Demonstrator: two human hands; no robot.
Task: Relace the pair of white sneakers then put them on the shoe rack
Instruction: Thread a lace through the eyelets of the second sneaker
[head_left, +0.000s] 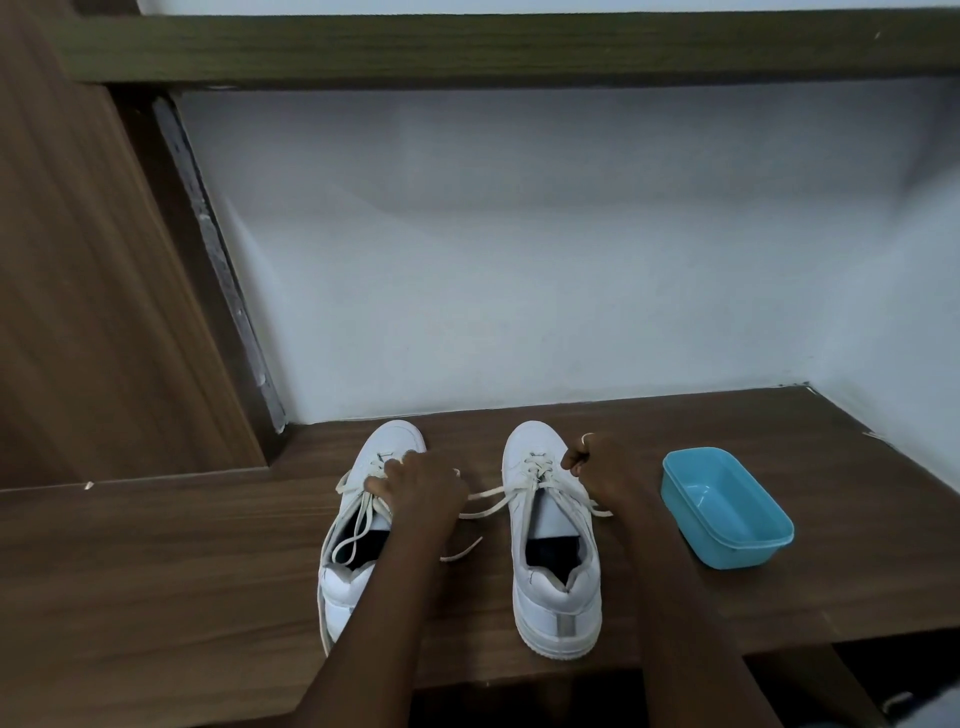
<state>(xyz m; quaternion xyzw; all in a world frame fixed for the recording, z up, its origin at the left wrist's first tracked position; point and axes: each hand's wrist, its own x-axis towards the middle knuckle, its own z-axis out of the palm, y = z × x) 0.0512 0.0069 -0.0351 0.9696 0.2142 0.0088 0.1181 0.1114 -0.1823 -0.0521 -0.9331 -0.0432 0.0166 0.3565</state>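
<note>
Two white sneakers stand side by side on the wooden worktop (208, 545), toes toward the wall. Left grip (415, 486) curls round the left sneaker's (389, 441) laces (358, 519). Right grip (602, 475) pinches a lace at the right sneaker's (535, 603) front eyelets.

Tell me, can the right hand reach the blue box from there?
Probably yes. The blue box sits on the wooden shelf just beside the right hand, with nothing between them. But that hand seems to pinch the right sneaker's lace, so it would need to let go first.
</note>
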